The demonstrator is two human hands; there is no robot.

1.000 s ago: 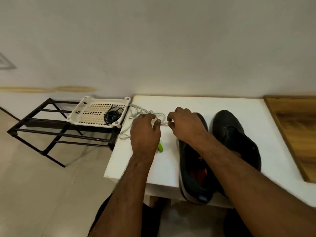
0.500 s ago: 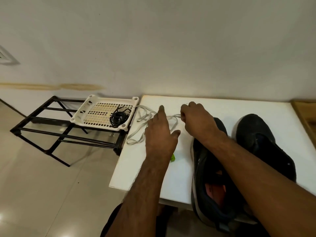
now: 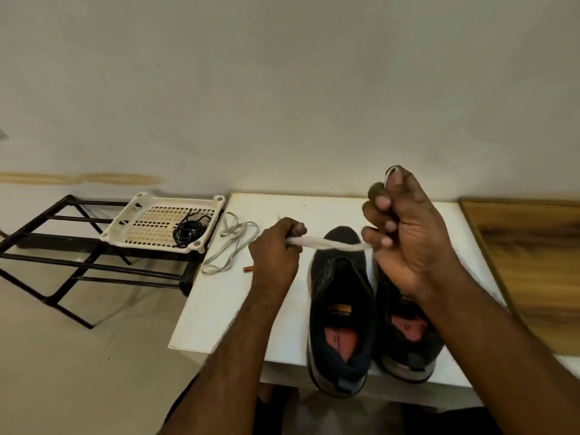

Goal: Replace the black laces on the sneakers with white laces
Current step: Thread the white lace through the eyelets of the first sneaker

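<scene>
Above the left sneaker (image 3: 340,312) | white lace (image 3: 329,243) held taut, pinched by left hand (image 3: 276,255) and right hand (image 3: 408,240) | lace end to be fed through lowest eyelet

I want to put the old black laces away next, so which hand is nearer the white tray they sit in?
Left. The left hand holds the white lace over the table just right of the tray; the right hand is farther right, raised above the shoes.
</scene>
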